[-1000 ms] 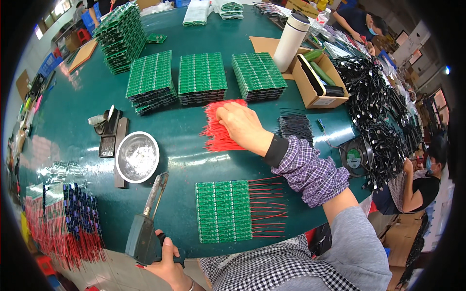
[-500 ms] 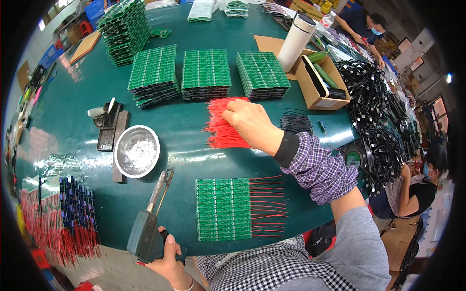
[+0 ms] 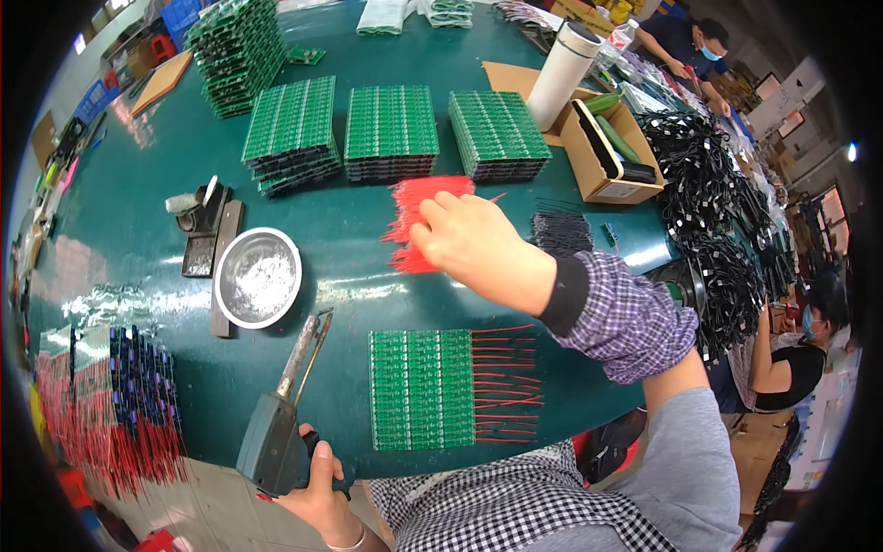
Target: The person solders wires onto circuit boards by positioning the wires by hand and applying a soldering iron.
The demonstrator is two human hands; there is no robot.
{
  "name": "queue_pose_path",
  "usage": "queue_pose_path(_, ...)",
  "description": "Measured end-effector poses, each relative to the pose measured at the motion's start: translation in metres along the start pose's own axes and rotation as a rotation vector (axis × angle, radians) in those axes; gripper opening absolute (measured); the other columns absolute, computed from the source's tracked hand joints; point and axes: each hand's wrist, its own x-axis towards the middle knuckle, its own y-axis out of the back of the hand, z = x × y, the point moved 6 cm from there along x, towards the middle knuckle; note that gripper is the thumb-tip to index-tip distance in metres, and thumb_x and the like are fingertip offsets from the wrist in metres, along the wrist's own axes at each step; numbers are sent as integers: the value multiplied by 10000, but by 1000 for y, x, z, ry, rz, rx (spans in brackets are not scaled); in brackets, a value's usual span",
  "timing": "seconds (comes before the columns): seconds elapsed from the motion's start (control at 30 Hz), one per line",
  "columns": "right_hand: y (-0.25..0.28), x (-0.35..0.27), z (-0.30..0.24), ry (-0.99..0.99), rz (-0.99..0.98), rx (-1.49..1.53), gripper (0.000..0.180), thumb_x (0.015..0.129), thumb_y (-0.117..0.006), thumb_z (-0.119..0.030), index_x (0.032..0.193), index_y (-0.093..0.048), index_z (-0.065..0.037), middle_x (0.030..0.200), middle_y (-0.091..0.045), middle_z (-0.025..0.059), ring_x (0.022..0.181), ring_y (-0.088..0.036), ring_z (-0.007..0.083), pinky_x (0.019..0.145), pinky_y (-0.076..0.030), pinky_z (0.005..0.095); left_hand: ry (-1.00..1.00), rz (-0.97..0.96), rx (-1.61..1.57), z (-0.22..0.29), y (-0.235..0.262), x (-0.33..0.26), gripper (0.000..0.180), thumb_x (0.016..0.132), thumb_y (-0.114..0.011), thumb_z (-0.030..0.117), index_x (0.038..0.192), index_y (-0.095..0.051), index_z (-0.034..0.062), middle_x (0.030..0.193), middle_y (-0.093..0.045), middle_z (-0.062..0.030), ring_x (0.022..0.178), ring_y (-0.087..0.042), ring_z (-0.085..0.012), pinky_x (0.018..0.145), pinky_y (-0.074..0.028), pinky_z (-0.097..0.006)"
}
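On the green bench (image 3: 336, 221), touching the red wire bundle (image 3: 425, 190) with the right hand (image 3: 483, 247). Bunching fingers narrowly over the wires; can't tell whether pinching any. At the near edge, gripping a grey soldering gun (image 3: 276, 443) in the left hand (image 3: 317, 501), with fingers curled firmly round it; pointing its tip (image 3: 323, 316) forward, left of and apart from the green board panel (image 3: 421, 391). Red wire bundle at mid-bench, between the middle board stack (image 3: 392, 124) and the panel. Right of it, a smaller bundle of black wires (image 3: 561, 232). Along the panel's right edge, a row of red leads (image 3: 506, 376). Well left of the red bundle, a metal bowl (image 3: 288, 258) just beside a dark bar (image 3: 232, 223). At upper right, a cardboard box (image 3: 578, 166) with cucumbers (image 3: 621, 138) inside, near a white tumbler (image 3: 559, 78).
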Motion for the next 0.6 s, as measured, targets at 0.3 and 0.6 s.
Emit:
queue_pose_path(0.3, -39, -2, -56, 107, -300, -238, 99, 733, -690, -164, 743, -732, -75, 783, -599, 34, 794, -556, 195, 626, -431, 322, 4, -53, -100, -2, -8, -10, 451, 813, -700, -35, 1238, -562, -98, 1102, -663, -233, 477, -480, -117, 392, -368, -227)
queue_pose_path(0.6, -16, -27, -35, 11, -50, 94, 100, 759, -662, -125, 836, -624, -74, 841, -548, 51, 829, -568, 211, 665, -445, 338, 99, -162, -120, -7, -8, -11, 527, 806, -722, 73, 1268, -538, -103, 1121, -630, -226, 520, -511, -137, 423, -406, -230)
